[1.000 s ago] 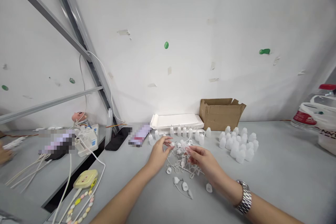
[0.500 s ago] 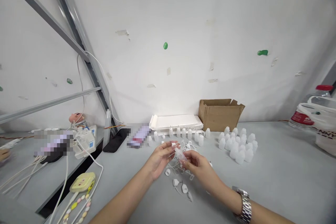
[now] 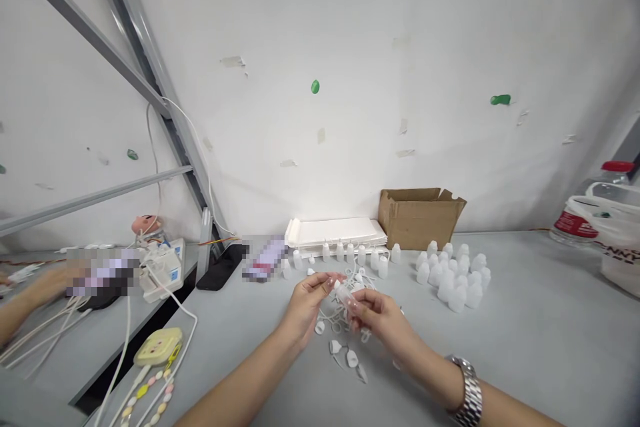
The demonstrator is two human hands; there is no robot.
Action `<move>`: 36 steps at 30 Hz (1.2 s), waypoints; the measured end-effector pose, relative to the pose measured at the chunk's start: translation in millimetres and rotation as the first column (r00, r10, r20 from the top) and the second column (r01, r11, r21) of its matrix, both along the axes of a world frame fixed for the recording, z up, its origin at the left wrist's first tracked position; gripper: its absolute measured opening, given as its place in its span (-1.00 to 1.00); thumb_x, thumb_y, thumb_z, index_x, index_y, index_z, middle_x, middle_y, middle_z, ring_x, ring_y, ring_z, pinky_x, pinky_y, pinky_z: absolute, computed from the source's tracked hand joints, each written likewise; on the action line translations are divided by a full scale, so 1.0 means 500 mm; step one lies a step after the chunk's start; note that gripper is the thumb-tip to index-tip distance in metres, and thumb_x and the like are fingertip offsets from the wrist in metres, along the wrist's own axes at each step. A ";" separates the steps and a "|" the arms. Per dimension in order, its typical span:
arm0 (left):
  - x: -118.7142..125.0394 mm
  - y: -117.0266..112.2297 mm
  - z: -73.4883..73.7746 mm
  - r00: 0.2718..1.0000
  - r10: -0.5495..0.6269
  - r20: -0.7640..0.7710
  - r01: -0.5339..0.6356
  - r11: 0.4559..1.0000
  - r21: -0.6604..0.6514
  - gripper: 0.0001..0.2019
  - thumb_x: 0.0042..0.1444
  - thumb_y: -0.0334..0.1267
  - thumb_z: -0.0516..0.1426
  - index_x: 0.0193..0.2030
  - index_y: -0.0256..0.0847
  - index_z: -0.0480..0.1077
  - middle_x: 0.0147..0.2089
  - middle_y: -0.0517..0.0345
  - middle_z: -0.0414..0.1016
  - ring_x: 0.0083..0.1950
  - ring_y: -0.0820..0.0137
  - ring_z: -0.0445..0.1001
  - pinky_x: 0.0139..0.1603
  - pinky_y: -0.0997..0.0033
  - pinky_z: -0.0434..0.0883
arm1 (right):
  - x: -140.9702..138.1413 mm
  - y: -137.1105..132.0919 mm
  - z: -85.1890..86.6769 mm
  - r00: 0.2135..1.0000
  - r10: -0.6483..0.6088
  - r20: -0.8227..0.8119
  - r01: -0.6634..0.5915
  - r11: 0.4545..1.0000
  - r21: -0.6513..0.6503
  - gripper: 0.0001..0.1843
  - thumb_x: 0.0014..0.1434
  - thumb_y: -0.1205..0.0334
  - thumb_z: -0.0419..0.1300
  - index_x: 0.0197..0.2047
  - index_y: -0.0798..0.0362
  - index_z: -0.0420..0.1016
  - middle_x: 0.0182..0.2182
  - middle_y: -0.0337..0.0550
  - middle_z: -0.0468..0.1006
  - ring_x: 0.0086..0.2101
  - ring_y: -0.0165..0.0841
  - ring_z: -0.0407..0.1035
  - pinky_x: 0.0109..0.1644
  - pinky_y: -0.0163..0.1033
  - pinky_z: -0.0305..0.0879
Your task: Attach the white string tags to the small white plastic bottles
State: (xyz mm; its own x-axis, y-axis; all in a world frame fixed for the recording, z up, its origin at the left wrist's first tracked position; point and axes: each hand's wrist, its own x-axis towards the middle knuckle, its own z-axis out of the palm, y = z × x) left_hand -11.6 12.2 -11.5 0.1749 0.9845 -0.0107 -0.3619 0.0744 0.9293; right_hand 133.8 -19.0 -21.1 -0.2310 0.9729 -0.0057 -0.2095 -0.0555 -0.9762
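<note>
A small translucent dropper bottle (image 3: 345, 295) is tilted between my hands, above the middle of the table. My right hand (image 3: 383, 317) has its fingers closed round the bottle's body. At the upper end, the thumb and forefinger of my left hand (image 3: 306, 303) pinch the small white cap (image 3: 337, 285), which the fingertips partly hide. Under and around my hands lies a loose pile of white caps with ring straps (image 3: 334, 327). Nearer to me on the table lie a few more white caps (image 3: 352, 359).
Several bottles (image 3: 350, 253) stand in a row before a stack of white trays (image 3: 340, 232). More bottles (image 3: 457, 277) cluster at right, near a cardboard box (image 3: 420, 220). Phones (image 3: 265, 260), cables and a yellow device (image 3: 159, 347) lie left. Another person's arm (image 3: 30, 300) reaches in there.
My left fingers have shifted slightly at the bottle's top, and my right fingers have changed their hold on its body. Another person's arm has come in at the left.
</note>
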 end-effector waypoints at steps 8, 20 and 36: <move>0.007 -0.010 0.005 0.994 -0.002 -0.105 0.016 0.991 0.136 -0.84 -0.12 -0.21 0.24 -0.39 -0.23 0.51 -0.22 0.04 0.56 -0.08 0.23 0.42 -0.01 0.30 0.26 | 0.015 0.014 0.017 0.956 0.099 -0.275 -0.161 0.964 -0.211 -0.59 -0.11 -0.07 0.27 -0.38 0.09 0.30 -0.68 -0.31 0.37 -0.67 -0.50 0.15 -0.49 -0.33 0.09; -0.005 -0.005 0.015 0.992 -0.050 -0.116 0.062 0.993 0.102 -0.84 -0.16 -0.24 0.26 -0.41 -0.26 0.51 -0.29 0.04 0.57 -0.15 0.25 0.45 -0.05 0.31 0.28 | 0.014 0.002 0.020 0.941 0.316 -0.125 -0.335 0.921 -0.198 -0.41 -0.03 -0.33 0.02 -0.53 0.11 0.29 -0.79 -0.26 0.34 -0.76 -0.51 0.15 -0.63 -0.39 0.01; -0.003 0.002 0.000 0.999 0.050 -0.002 -0.050 0.998 0.043 -0.82 -0.20 -0.21 0.29 -0.42 -0.24 0.50 -0.27 0.04 0.57 -0.11 0.24 0.43 0.00 0.28 0.22 | 0.006 0.014 0.005 0.995 0.095 -0.003 -0.094 0.983 -0.155 -0.41 -0.11 -0.33 0.09 -0.53 0.11 0.32 -0.73 -0.28 0.35 -0.70 -0.47 0.19 -0.56 -0.32 0.11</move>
